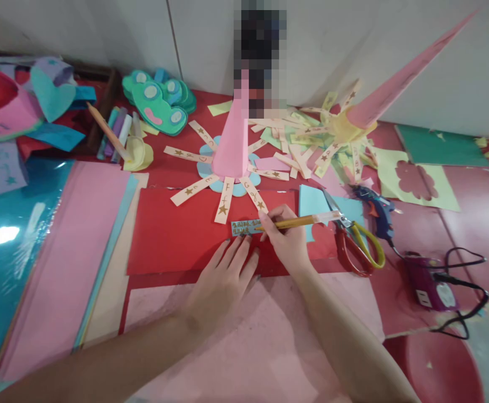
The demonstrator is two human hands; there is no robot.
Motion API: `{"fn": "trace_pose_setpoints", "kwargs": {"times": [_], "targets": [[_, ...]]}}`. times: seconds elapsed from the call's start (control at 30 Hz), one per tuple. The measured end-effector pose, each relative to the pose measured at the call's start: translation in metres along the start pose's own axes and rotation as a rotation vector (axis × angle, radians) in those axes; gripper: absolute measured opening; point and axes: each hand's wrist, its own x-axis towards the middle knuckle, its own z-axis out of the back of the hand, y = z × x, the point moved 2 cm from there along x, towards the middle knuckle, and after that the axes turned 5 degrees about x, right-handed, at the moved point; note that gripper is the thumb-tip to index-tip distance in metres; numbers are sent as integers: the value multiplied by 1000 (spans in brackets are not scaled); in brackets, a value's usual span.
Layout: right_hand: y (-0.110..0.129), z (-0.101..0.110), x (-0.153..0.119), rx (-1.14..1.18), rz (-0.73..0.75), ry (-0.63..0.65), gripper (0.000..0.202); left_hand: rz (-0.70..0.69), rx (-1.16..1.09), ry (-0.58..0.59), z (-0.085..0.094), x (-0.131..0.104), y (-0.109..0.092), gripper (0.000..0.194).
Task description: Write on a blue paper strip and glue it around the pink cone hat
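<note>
My right hand [287, 238] is closed around a gold-coloured pen [292, 222], its tip touching a small blue paper strip [241, 228] with gold handwriting. The strip lies on a red sheet [177, 240]. My left hand [227, 268] rests flat, fingers spread, with fingertips at the strip's lower edge. Just beyond, a pink paper cone [232, 137] stands on a blue scalloped base [205, 150], ringed by cream strips [223, 204] marked with letters and gold stars. To the right of my right hand lie scissors [355, 238] with red and yellow handles.
A second pink cone [412, 73] leans at the back right above paper scraps [294, 134]. A glue gun [376, 210] and a corded purple power box [431, 285] sit right. Green frog-like cutouts [160, 103], markers [120, 134] and stacked coloured sheets [68, 235] occupy the left.
</note>
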Motion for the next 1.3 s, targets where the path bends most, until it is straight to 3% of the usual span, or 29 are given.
{"fn": "trace_pose_setpoints", "kwargs": {"times": [0.17, 0.37, 1.3], "targets": [[1, 1, -1, -127, 86, -31, 35, -11, 27, 4, -1, -1, 0, 31], [-2, 0, 2, -173, 172, 29, 35, -13, 28, -1, 0, 0, 1, 31], [-1, 0, 2, -207, 178, 18, 34, -18, 76, -16, 1, 2, 0, 30]]}}
